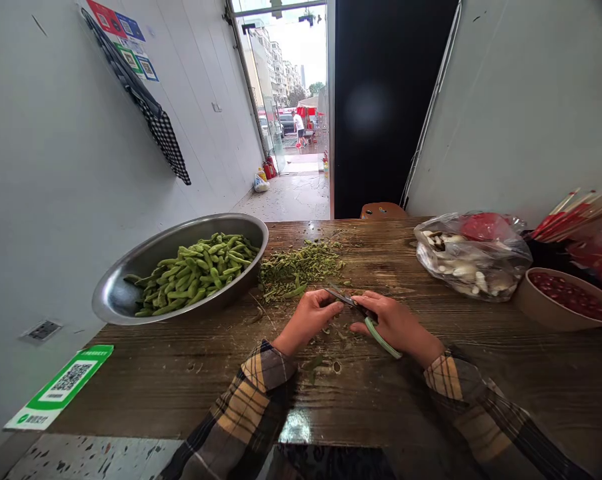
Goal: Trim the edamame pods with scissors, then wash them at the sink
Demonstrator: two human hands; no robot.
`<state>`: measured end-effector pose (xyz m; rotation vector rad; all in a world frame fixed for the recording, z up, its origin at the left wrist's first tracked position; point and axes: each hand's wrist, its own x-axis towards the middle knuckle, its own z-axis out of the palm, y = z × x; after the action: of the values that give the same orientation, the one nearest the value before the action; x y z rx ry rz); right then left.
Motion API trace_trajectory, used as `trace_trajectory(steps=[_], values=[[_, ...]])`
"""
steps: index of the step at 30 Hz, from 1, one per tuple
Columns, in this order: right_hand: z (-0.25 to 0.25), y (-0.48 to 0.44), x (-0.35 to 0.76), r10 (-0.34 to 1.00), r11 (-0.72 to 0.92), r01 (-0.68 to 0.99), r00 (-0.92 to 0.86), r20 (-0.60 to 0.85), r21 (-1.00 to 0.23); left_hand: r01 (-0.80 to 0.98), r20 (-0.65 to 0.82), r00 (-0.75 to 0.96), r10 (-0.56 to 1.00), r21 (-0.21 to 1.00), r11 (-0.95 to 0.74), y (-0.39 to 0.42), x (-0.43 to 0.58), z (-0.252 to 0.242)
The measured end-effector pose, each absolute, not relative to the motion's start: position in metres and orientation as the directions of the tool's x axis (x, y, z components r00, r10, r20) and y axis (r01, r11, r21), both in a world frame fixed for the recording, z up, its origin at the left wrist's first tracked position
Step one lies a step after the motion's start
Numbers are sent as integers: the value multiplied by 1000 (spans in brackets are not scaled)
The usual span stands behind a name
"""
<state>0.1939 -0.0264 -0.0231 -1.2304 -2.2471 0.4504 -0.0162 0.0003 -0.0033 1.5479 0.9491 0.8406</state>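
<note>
My right hand (397,325) grips green-handled scissors (368,319) over the wooden table (181,373), blades pointing left. My left hand (309,317) is curled in a pinch right at the blade tips, holding something small I cannot make out. A pile of cut green pod trimmings (297,267) lies just beyond both hands. To the left, a tilted metal basin (131,280) holds green soybean pods (195,272). Small green scraps lie scattered on the wood under my hands.
At the right stand a clear plastic bag of mushrooms (471,260), a brown bowl of red berries (565,300) and red sticks behind it. A green QR sticker (63,385) is on the left wall. A doorway opens to the street, where a person stands far off.
</note>
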Motion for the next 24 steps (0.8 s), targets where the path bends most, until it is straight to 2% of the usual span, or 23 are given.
trace_trajectory(steps=[6,9,12,16,20,24], values=[[-24,-26,194,848,529,685,-445,287,-501,134,70,424,903,981,-139,3,-19,-1],[-25,-24,195,861,508,702,-406,306,-499,134,142,355,924,970,-200,5,-20,-1],[-26,-23,197,882,467,735,-346,321,-491,96,111,269,957,985,-141,6,-20,-2],[-27,-23,197,886,453,739,-309,347,-498,-101,13,232,973,995,11,6,-21,-3],[-25,-25,195,886,444,741,-280,370,-503,-353,-77,232,970,922,158,7,-22,-1],[-24,-26,193,877,457,751,-294,379,-476,-459,-107,246,963,863,213,7,-19,0]])
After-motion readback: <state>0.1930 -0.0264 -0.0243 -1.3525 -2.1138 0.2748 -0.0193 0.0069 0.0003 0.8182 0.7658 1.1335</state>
